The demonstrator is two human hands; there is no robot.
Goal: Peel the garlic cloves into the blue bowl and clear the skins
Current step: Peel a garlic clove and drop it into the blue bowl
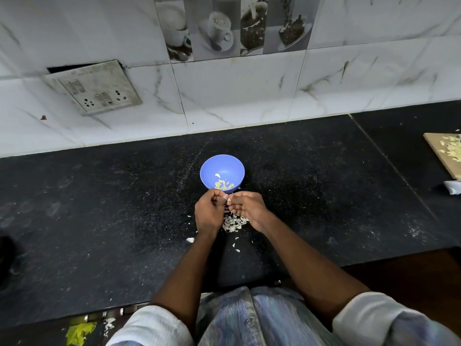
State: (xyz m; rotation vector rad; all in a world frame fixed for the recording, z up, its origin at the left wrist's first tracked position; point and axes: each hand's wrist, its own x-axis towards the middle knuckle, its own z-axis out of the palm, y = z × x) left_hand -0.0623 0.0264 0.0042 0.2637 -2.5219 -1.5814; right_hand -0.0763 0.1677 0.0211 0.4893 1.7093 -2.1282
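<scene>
Blue bowl point(222, 171) beyond clove-pinching hands point(228, 208)

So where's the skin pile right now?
The skin pile lies on the counter in the head view, just below the two hands, nearer the person than the bowl.

The person wears a pale bluish, streaked button-front shirt point(252, 318). Its sleeves point(152, 325) are rolled up above the elbows into thick whitish cuffs either side of the shirt front. Both forearms and hands are bare
</scene>
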